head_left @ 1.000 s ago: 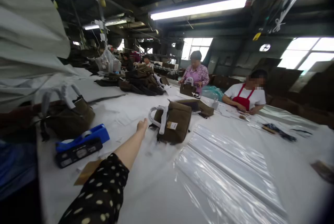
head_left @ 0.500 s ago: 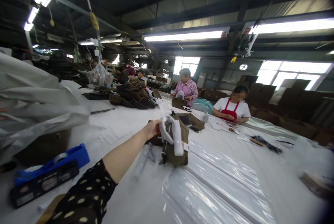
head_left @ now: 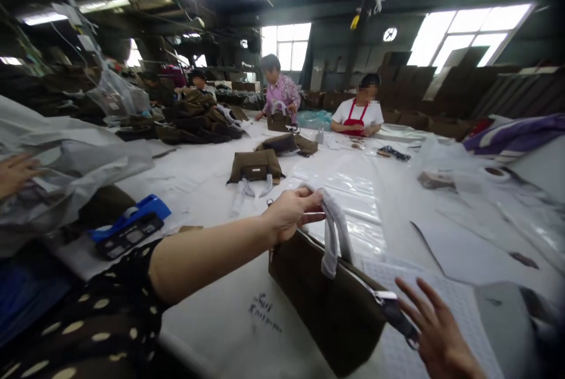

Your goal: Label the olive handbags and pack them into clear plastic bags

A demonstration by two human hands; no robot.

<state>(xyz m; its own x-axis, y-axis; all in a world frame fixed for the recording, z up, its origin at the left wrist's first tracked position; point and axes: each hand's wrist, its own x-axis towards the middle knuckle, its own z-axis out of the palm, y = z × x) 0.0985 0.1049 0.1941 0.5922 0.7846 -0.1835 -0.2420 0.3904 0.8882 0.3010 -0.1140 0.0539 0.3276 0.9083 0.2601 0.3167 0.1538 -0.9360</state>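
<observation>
An olive-brown handbag is right in front of me at the table's near side, its wrapped handles standing up. My left hand is closed on those handles from the left. Beside the bag's right end, my right hand has its fingers spread, close to a dark end tab with a metal ring. Whether the fingers touch the tab I cannot tell. Farther back lies another brown handbag, its wrapped handles toward me, with more brown bags behind it.
Clear plastic bags lie mid-table. At left are a blue tape dispenser and another person's hand at grey sheeting. Two co-workers stand or sit across the table. A printed sheet and a grey device are at right.
My left hand has brought the handbag back toward me and to the right. My right hand has come into view beside it. The view has turned down and right.
</observation>
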